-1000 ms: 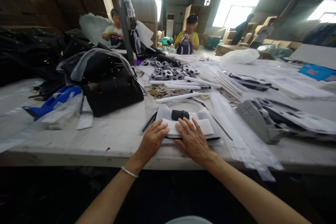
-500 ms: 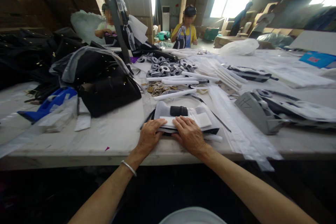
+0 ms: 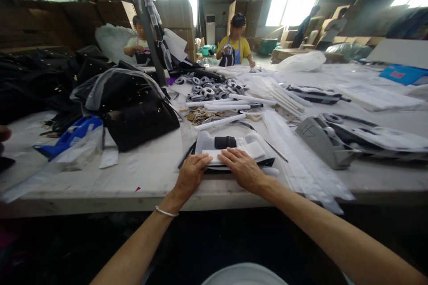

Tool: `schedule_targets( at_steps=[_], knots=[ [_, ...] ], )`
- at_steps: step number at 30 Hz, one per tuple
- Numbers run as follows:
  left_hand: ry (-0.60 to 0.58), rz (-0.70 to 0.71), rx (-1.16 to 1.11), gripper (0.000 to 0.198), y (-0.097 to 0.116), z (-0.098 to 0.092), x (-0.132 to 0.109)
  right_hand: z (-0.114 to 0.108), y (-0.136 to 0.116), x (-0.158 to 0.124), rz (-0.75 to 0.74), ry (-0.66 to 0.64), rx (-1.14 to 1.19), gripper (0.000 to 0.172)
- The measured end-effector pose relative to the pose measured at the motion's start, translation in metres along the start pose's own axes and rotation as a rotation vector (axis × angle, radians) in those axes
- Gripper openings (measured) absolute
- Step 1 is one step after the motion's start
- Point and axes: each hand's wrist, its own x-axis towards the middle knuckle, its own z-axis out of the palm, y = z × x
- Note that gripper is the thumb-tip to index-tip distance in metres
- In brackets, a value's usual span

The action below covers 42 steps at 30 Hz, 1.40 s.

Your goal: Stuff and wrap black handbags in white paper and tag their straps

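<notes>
A black handbag (image 3: 269,161) lies flat near the table's front edge, partly covered by greyish-white wrapping (image 3: 203,139) with a black band (image 3: 224,142) on it. Across its near side runs a folded white foam sheet (image 3: 256,150). My left hand (image 3: 193,173) rests its outstretched fingers on the sheet's left end. The fingers of my right hand (image 3: 243,167) lie flat and slightly apart on the same sheet, right of the left hand. Both thumbs are near the bag's front edge; what lies under my palms is hidden.
Black bags (image 3: 140,120) and a blue tape dispenser (image 3: 68,140) stand left. A grey dispenser (image 3: 326,142) and plastic sleeves (image 3: 294,156) lie right. Behind are white tubes (image 3: 227,107) and wrapped rings (image 3: 209,91). Across the table a person in yellow (image 3: 236,44) handles a bag; another hand (image 3: 4,133) shows far left.
My right hand has shifted slightly, opening a wider gap between my hands on the foam sheet. A hand has come in at the far left edge. The person across has lowered their hands.
</notes>
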Motion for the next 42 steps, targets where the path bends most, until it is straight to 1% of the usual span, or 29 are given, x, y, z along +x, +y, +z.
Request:
schedule_targets(
  at_steps=[2, 4, 7, 10, 12, 15, 18, 21, 22, 23, 24, 26, 28, 31, 33, 35, 37, 39, 41, 42],
  knots=[
    [-0.004, 0.001, 0.069, 0.029, 0.008, 0.001, -0.003, 0.002, 0.002, -0.004, 0.011, 0.024, -0.004, 0.053],
    [-0.025, 0.025, 0.190, 0.033, 0.017, -0.003, -0.005, 0.006, 0.001, -0.008, 0.031, 0.075, -0.017, 0.050],
    [-0.097, 0.104, 0.403, 0.042, 0.031, -0.013, -0.007, 0.013, -0.005, -0.013, 0.052, 0.141, -0.032, 0.050],
    [-0.170, 0.203, 0.521, 0.042, 0.042, -0.018, -0.001, 0.016, -0.016, -0.012, 0.085, 0.159, -0.064, 0.048],
    [-0.195, 0.252, 0.571, 0.038, 0.043, -0.014, 0.005, 0.019, -0.022, -0.009, 0.110, 0.153, -0.110, 0.044],
    [-0.227, 0.288, 0.607, 0.036, 0.036, -0.007, 0.013, 0.022, -0.029, -0.005, 0.140, 0.152, -0.169, 0.042],
    [-0.248, 0.343, 0.567, 0.037, 0.026, -0.008, 0.019, 0.022, -0.030, -0.001, 0.157, 0.155, -0.141, 0.047],
    [-0.204, 0.358, 0.559, 0.039, 0.023, -0.016, 0.027, 0.018, -0.029, 0.003, 0.146, 0.167, -0.077, 0.067],
    [-0.186, 0.355, 0.568, 0.039, 0.024, -0.019, 0.031, 0.017, -0.028, 0.005, 0.140, 0.182, -0.067, 0.071],
    [-0.170, 0.358, 0.576, 0.040, 0.025, -0.021, 0.034, 0.016, -0.026, 0.008, 0.134, 0.207, -0.065, 0.071],
    [-0.161, 0.364, 0.580, 0.040, 0.027, -0.023, 0.037, 0.015, -0.024, 0.010, 0.131, 0.238, -0.068, 0.066],
    [-0.137, 0.373, 0.573, 0.042, 0.031, -0.023, 0.041, 0.012, -0.018, 0.015, 0.122, 0.295, -0.079, 0.048],
    [-0.100, 0.349, 0.560, 0.046, 0.035, -0.020, 0.040, 0.007, -0.010, 0.019, 0.085, 0.311, -0.087, 0.033],
    [-0.037, 0.294, 0.600, 0.050, 0.037, -0.012, 0.036, -0.001, 0.000, 0.023, 0.002, 0.244, -0.097, 0.020],
    [0.021, 0.307, 0.652, 0.047, 0.035, -0.007, 0.033, -0.004, 0.003, 0.025, -0.019, 0.189, -0.108, 0.014],
    [0.090, 0.331, 0.671, 0.042, 0.032, -0.004, 0.033, -0.005, 0.002, 0.028, -0.002, 0.156, -0.109, 0.011],
    [0.139, 0.342, 0.648, 0.040, 0.028, -0.003, 0.033, -0.008, -0.002, 0.029, 0.034, 0.153, -0.074, 0.012],
    [0.159, 0.353, 0.613, 0.039, 0.024, -0.005, 0.034, -0.019, -0.005, 0.025, 0.043, 0.196, 0.013, 0.021],
    [0.173, 0.351, 0.584, 0.036, 0.020, -0.009, 0.033, -0.038, -0.001, 0.015, -0.004, 0.292, 0.115, 0.033],
    [0.179, 0.336, 0.574, 0.035, 0.018, -0.011, 0.032, -0.049, 0.006, 0.007, -0.034, 0.361, 0.152, 0.035]
  ],
)
